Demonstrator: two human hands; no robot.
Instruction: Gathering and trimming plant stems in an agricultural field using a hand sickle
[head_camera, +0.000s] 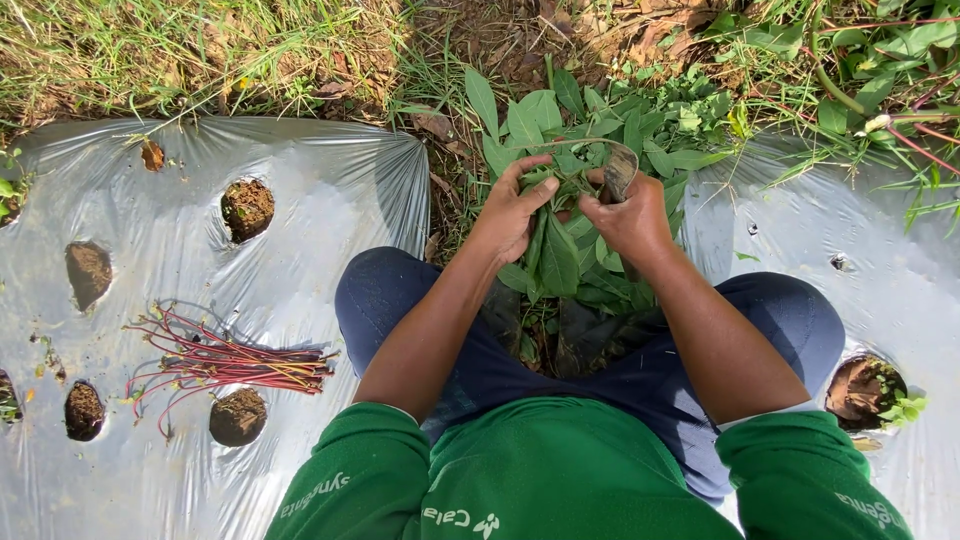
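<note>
My left hand (508, 212) grips a bunch of green leafy stems (560, 255) growing between my knees. Just to its right, my right hand (632, 218) is closed around a curved sickle (618, 166), whose blade arcs over the top of the leaves. Both hands nearly touch above the plant. I squat in dark blue trousers and a green long-sleeved top, with dark boots under the foliage.
Silver plastic mulch sheets (300, 260) lie on both sides, punched with soil-filled holes (246, 208). A bundle of red stem cuttings (225, 362) rests on the left sheet. A small seedling (900, 406) grows in a right-hand hole. Grass and dry leaves lie ahead.
</note>
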